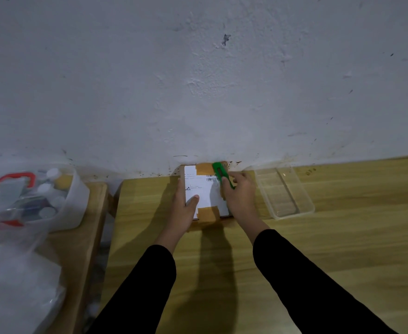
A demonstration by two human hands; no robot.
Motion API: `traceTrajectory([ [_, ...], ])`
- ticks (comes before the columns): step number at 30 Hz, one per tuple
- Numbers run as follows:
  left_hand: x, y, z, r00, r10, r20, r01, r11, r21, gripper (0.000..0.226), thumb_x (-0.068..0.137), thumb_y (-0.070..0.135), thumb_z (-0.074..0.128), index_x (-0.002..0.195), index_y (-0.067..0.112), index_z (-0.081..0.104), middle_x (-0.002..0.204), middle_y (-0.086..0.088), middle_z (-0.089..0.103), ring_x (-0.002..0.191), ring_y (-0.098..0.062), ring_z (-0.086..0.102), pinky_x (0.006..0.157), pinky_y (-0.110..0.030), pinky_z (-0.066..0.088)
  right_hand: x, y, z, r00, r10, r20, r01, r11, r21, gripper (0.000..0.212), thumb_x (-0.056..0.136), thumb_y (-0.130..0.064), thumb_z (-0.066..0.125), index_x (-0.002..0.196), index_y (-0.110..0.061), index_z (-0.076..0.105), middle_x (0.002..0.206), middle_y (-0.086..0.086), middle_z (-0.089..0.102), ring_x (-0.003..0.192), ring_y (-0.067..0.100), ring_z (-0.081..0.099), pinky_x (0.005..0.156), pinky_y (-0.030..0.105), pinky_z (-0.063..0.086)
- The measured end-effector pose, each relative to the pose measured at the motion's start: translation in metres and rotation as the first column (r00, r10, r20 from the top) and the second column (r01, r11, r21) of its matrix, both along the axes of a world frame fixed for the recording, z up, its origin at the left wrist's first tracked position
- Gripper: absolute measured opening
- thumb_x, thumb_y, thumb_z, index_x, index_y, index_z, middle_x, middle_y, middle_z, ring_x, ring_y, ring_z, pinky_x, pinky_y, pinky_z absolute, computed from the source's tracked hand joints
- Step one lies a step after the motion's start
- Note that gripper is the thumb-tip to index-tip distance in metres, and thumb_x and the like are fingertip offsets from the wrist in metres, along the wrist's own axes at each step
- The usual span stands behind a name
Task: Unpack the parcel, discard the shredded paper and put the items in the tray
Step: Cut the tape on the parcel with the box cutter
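A small cardboard parcel (206, 189) with a white shipping label and brown tape lies on the wooden table against the wall. My left hand (184, 208) grips its left side, thumb on the label. My right hand (240, 196) holds a green box cutter (221, 173) over the parcel's right top edge near the barcode. The parcel is closed, so its contents are hidden. A clear plastic tray (292, 209) sits just right of the parcel, with nothing in it.
A white tub (77, 208) with bottles and red-handled things stands at the left on a second table, beside clear plastic bags (17, 273). A gap separates the two tables. The white wall rises right behind the parcel.
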State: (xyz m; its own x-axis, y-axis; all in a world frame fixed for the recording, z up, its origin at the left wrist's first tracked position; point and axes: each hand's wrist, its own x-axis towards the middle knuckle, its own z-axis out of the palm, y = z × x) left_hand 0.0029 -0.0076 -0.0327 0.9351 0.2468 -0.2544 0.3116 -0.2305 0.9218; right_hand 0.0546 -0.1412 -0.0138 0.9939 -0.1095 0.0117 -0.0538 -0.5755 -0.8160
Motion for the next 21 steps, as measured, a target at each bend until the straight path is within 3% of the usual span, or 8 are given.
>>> traceTrajectory([
  [4,0.014,0.006,0.0,0.997,0.04,-0.06,-0.043,0.997,-0.059,0.066,0.096,0.027,0.046,0.148,0.031,0.005,0.155,0.002,0.023,0.137,-0.024,0.033,0.108,-0.045,0.037,0.007,-0.004,-0.012,0.994,-0.002,-0.11,0.005,0.999,0.033,0.038,0.094,-0.022,0.049,0.129,-0.006,0.05,0.126,0.014,0.051,0.11,0.025,0.053,0.083,0.03,0.049],
  [7,0.016,0.006,-0.003,0.999,0.013,-0.045,-0.016,0.997,-0.074,0.064,0.097,0.022,0.044,0.149,0.026,0.006,0.156,0.002,0.018,0.141,-0.02,0.025,0.112,-0.04,0.03,0.003,-0.001,-0.021,0.994,-0.002,-0.105,0.009,0.998,0.064,0.036,0.093,-0.023,0.05,0.126,-0.01,0.054,0.116,0.012,0.058,0.105,0.027,0.056,0.079,0.032,0.048],
  [11,0.011,0.001,-0.007,1.0,-0.016,-0.011,0.015,0.997,-0.08,0.065,0.098,0.024,0.04,0.148,0.031,-0.001,0.157,0.0,0.016,0.14,-0.025,0.029,0.11,-0.05,0.033,-0.002,0.001,-0.024,0.998,-0.028,-0.063,0.031,0.998,0.048,0.036,0.093,-0.023,0.05,0.126,-0.01,0.055,0.111,0.009,0.061,0.1,0.022,0.057,0.072,0.024,0.041],
  [14,0.003,-0.005,-0.003,0.999,-0.033,0.006,0.033,0.997,-0.073,0.063,0.1,0.022,0.037,0.148,0.028,-0.003,0.158,0.003,0.007,0.143,-0.019,0.018,0.113,-0.035,0.022,-0.01,0.003,-0.024,0.998,-0.036,-0.051,0.04,0.996,0.085,0.038,0.093,-0.022,0.051,0.128,-0.009,0.053,0.116,0.005,0.061,0.099,0.016,0.054,0.073,0.019,0.037],
  [16,-0.008,-0.008,0.0,0.999,-0.04,0.006,0.04,0.997,-0.069,0.063,0.1,0.021,0.036,0.149,0.025,-0.004,0.158,0.006,0.003,0.143,-0.015,0.015,0.106,-0.024,0.019,-0.02,0.002,-0.023,0.998,-0.047,-0.053,0.054,0.989,0.134,0.038,0.092,-0.021,0.052,0.128,-0.009,0.053,0.117,0.006,0.062,0.1,0.017,0.056,0.073,0.023,0.041],
  [21,-0.056,-0.024,0.004,0.999,-0.034,-0.019,0.033,0.998,-0.055,0.063,0.1,0.023,0.036,0.149,0.025,-0.004,0.158,0.006,0.002,0.143,-0.014,0.015,0.107,-0.025,0.02,-0.069,-0.017,-0.013,0.995,-0.02,-0.101,0.041,0.977,0.21,0.037,0.092,-0.015,0.054,0.127,-0.005,0.053,0.109,0.003,0.056,0.098,0.014,0.052,0.079,0.022,0.042],
])
